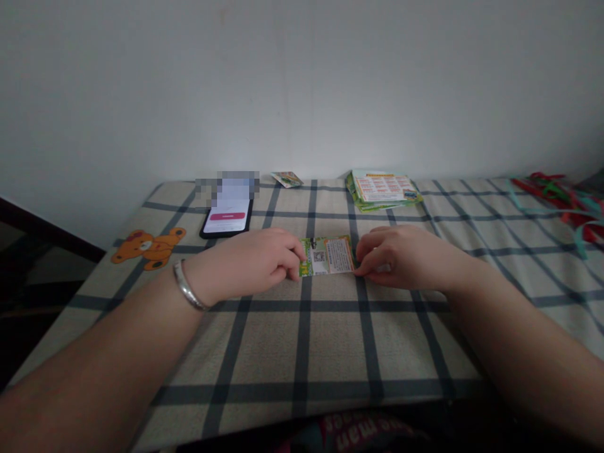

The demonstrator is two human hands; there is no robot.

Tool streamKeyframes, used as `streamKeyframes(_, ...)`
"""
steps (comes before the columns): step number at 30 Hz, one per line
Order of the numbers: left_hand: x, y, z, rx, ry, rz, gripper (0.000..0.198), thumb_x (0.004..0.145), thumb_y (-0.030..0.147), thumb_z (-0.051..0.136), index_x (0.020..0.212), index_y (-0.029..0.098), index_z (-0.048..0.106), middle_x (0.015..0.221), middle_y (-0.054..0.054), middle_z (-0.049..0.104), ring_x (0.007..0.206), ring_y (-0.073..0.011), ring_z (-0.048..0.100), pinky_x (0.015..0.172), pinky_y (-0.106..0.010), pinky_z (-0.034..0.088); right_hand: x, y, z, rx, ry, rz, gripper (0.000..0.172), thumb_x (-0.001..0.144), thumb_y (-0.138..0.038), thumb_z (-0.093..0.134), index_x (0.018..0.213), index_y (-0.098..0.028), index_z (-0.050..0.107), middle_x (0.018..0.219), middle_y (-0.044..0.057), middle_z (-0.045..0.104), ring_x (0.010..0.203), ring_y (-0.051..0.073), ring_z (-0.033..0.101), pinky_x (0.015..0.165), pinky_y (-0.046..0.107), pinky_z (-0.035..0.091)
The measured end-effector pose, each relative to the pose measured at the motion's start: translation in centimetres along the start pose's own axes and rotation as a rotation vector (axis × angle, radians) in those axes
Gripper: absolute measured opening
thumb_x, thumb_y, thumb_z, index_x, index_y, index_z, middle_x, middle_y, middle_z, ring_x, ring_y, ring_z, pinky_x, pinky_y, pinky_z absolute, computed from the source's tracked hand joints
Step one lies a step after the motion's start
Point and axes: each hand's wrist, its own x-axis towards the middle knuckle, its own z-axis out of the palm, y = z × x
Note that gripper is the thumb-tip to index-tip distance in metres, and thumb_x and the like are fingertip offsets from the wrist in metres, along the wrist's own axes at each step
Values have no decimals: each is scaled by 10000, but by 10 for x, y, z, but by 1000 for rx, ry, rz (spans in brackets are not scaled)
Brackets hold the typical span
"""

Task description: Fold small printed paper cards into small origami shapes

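A small printed card (327, 255), green-edged with a QR code and lines of text, lies low over the checked cloth between my two hands. My left hand (264, 258), a silver bangle on its wrist, has its curled fingers closed on the card's left end. At the opposite end, my right hand (401, 258) pinches the card's lower right corner between thumb and fingers. The fingers cover the left edge of the card.
Behind the right hand is a stack of printed sheets (384, 189). A smaller folded card (286, 179) sits by the wall. Left of it lies a lit phone (227, 211), near a teddy bear cut-out (148, 248). Red and green ribbons (561, 198) are heaped at the far right.
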Motion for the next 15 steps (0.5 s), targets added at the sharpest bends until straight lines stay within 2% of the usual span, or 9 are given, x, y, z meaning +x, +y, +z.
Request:
streamKeyframes(6,0,0,1,29,10,12,276,777,30,494,743,218,694,989,12,662,958,-153,575,897,-302,426,-1,3,0,46,-8,-7,80,816,-243,646,811,-222,724,944,2,686,789,128,617,690,262,439)
streamKeyframes(10,2,5,6,109,49,-7,147,805,100,524,788,190,639,891,-17,638,901,-174,574,835,-313,452,5,2,7,57,41,18,158,827,-366,655,774,-220,685,931,11,669,757,138,594,644,275,417)
streamKeyframes(12,3,7,10,158,84,-31,57,822,186,568,832,189,624,894,-25,632,897,-191,576,810,-328,465,10,-1,12,41,90,53,168,829,-393,649,844,-229,682,897,21,652,778,160,587,668,295,426)
streamKeyframes(15,4,9,17,227,138,-38,132,823,251,599,939,195,628,1061,-42,633,1003,-217,571,863,-364,477,16,-6,20,8,137,41,290,794,-445,677,979,-223,666,992,50,648,898,212,575,768,344,447)
